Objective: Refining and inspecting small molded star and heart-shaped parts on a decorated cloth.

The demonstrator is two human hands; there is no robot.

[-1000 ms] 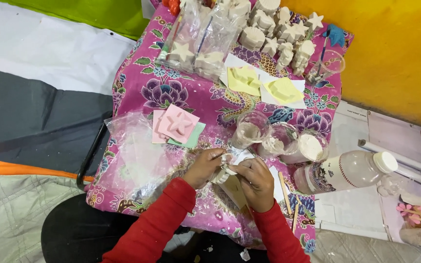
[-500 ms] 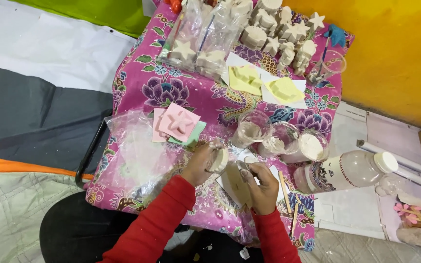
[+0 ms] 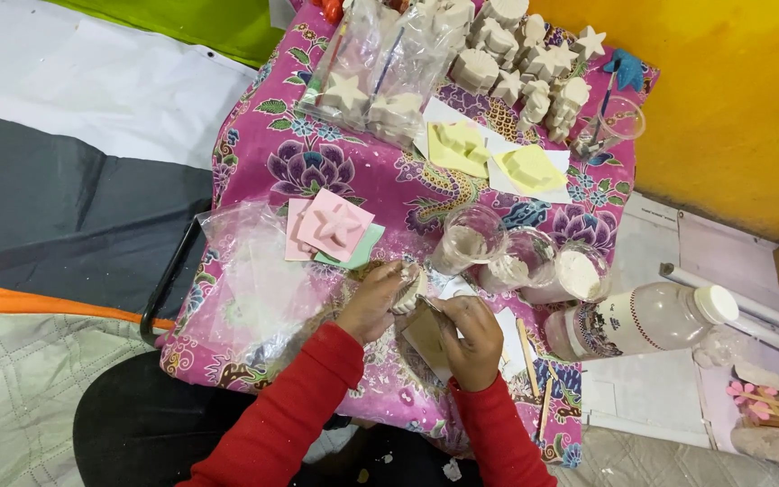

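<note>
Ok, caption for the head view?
Left hand holds a small plaster cast while right hand works it over a floral cloth.

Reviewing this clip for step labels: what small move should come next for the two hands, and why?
Probably keep scraping the white cast with the thin tool. The left hand holds the cast over the cloth, the right hand points the tool at its edge, and the two seem just apart. Whether the edge is already clean is too small to tell.

Three clear cups (image 3: 469, 236) (two yellow moulds (image 3: 458, 144))
</note>
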